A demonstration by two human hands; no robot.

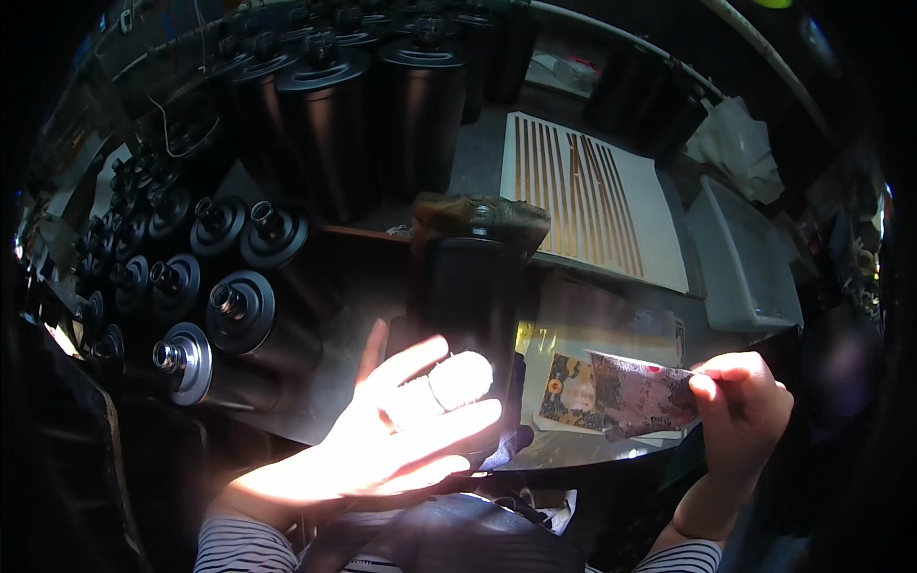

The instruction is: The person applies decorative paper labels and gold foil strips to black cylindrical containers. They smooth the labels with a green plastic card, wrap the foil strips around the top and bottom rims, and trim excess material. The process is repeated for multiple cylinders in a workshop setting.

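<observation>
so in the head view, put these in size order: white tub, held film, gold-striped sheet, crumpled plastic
1. Gold-striped sheet
2. White tub
Last, unranked: held film and crumpled plastic; they look alike in size, and the film seems nearer the camera.

room dim | light harsh, strongest low centre | grey worktop (480, 143) | pale pipe (761, 44), upper right

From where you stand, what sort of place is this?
Likely a small workshop: many dark, narrow-necked containers are crowded together, gold-brown strips are laid out side by side, and the right hand pinches a dark patterned sheet.
</observation>
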